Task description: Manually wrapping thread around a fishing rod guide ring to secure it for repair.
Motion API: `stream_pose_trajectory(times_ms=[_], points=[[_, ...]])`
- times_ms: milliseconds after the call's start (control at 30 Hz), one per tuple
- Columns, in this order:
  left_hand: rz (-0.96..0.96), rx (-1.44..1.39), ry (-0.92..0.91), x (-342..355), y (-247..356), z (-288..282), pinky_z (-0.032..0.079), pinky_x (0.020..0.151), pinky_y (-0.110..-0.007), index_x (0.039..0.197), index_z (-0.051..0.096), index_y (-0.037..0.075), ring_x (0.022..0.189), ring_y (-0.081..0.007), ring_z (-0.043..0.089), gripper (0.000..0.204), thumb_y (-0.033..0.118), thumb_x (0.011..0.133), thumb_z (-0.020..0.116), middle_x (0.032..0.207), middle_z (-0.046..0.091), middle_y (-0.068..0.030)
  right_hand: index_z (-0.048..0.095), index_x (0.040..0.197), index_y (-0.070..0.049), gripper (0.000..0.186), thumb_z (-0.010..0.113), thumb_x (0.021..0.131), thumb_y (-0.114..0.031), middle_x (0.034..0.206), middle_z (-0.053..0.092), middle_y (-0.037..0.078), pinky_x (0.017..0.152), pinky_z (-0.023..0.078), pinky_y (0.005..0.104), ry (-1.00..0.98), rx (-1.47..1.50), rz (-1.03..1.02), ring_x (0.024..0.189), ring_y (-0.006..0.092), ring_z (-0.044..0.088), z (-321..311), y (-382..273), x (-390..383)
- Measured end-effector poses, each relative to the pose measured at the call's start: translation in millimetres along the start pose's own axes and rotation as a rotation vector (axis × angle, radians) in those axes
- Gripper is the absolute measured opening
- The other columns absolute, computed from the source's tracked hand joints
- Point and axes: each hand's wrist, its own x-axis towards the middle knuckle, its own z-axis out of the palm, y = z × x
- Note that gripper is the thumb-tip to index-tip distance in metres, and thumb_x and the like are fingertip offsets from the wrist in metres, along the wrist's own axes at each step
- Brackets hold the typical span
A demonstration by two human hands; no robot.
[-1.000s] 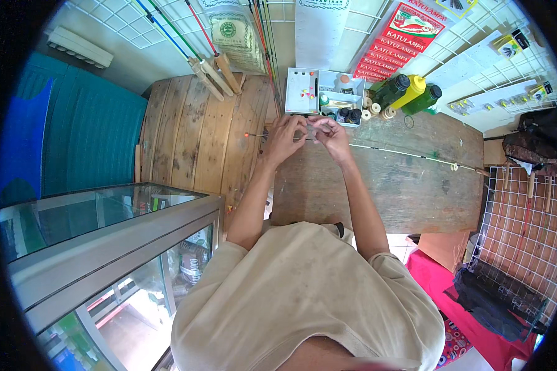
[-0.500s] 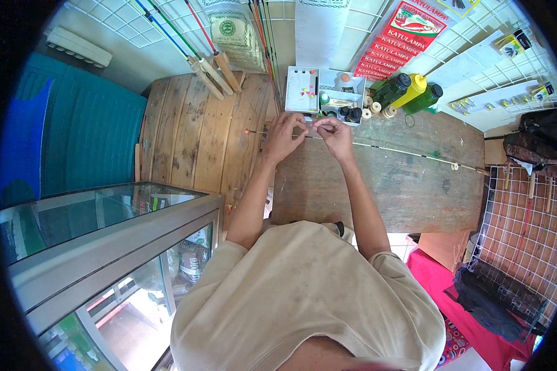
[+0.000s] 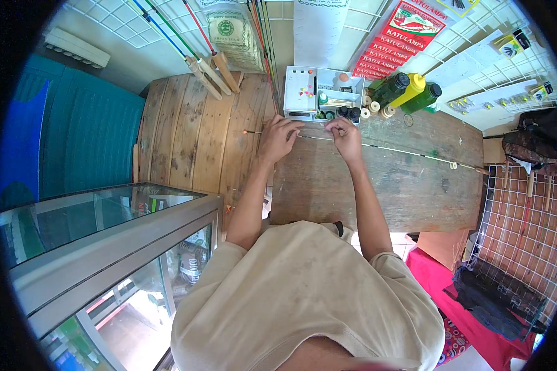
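Head view: the two hands now stand clearly apart above the desk (image 3: 377,191), whereas a second ago their fingertips nearly met; the right hand (image 3: 348,141) has drawn off to the right, and the left hand (image 3: 280,140) remains almost where it was; the thin pale rod (image 3: 402,151) lies lengthwise across the desk, passing under both hands, its bare middle stretch now showing more fully in the widened gap; its orange tip (image 3: 245,132) sits left of the left hand, over the planked surface (image 3: 179,136), and its other end reaches the right edge of the desk, much as before; the left hand has its fingers bent and a little spread near the rod, and I cannot tell whether it grips anything; the right hand has thumb and fingertips brought together, though whether something fine is pinched there is too small to tell; just beyond the hands the white compartmented box (image 3: 296,78) stays in place, with dark-capped jars (image 3: 353,114) in its near right corner; beside it are wooden spools (image 3: 366,114), then a yellow bottle (image 3: 411,91) between two green ones, all unchanged.
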Motion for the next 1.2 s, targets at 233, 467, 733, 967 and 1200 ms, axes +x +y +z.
stream_pose_trajectory(times_ms=[233,467,733,967,1200], points=[[0.017,0.01,-0.022,0,5,-5,0.043,0.087,-0.037,0.097,0.071,0.011,0.092,-0.0238,0.053,0.018,0.01,0.081,0.062,0.092,0.065,-0.0029,0.065,0.08,0.0,0.016,0.058,0.074,0.014,0.085,0.066,0.012,0.065,0.05,0.0306,0.144,-0.143,-0.031,0.076,0.0243,0.065,-13,5,-1],[0.037,-0.039,-0.024,2,5,8,0.043,0.087,-0.037,0.097,0.07,0.011,0.09,-0.0235,0.053,0.018,0.016,0.081,0.065,0.089,0.065,-0.0023,0.066,0.078,0.0,0.017,0.057,0.075,0.014,0.087,0.066,0.012,0.067,0.05,0.0304,0.334,-0.122,-0.017,0.078,0.024,0.065,-19,6,0],[0.022,-0.062,-0.097,5,9,14,0.044,0.085,-0.037,0.098,0.069,0.012,0.089,-0.0229,0.054,0.023,0.025,0.079,0.069,0.085,0.065,-0.0003,0.066,0.077,0.0,0.018,0.057,0.074,0.014,0.089,0.066,0.014,0.068,0.05,0.0295,0.386,-0.135,0.012,0.081,0.0237,0.065,-31,15,-4],[-0.006,-0.023,-0.037,9,12,23,0.045,0.076,-0.038,0.082,0.068,0.013,0.084,-0.0226,0.054,0.008,0.02,0.078,0.069,0.075,0.059,-0.0001,0.065,0.086,-0.003,0.02,0.058,0.074,0.011,0.097,0.065,0.014,0.08,0.048,0.0357,0.404,-0.206,0.036,0.095,0.0285,0.061,-35,18,-10],[0.006,-0.007,0.013,8,14,23,0.046,0.074,-0.037,0.081,0.067,0.01,0.084,-0.0236,0.055,0.007,0.016,0.077,0.069,0.075,0.059,-0.002,0.061,0.111,-0.009,0.039,0.061,0.074,0.003,0.114,0.063,0.009,0.099,0.037,0.0441,0.021,-0.329,-0.281,0.118,0.035,0.045,-8,-41,-7]])
